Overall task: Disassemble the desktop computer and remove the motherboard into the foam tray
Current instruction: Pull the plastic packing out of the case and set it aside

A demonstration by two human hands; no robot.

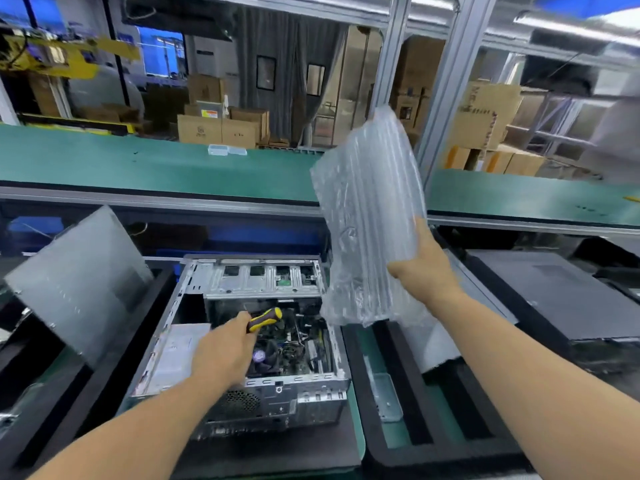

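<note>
Screwdriver (pixel 265 319) handle yellow and black. Case (pixel 242 341) bare silver metal, black perforated grille near. Motherboard (pixel 294 344) dark, purple fan hub. Air-cushion bag (pixel 367 216) clear, ribbed in long columns. Foam tray (pixel 408 448) black over green mat. Far belt (pixel 138 164) green. Side panel (pixel 79 282) grey, far left. Boxes (pixel 214 129) brown cardboard.

An open desktop case (pixel 242 341) is laid flat on the bench, motherboard (pixel 291 348) exposed inside. A yellow-and-black screwdriver (pixel 265 319) is gripped by the left hand (pixel 225 351) over the board. An air-column bubble bag (pixel 370 220) is held up by the right hand (pixel 424 271), to the right of the case. A black foam tray (pixel 398 410) sits near right, and a grey side panel (pixel 79 282) is leaned at left.
</note>
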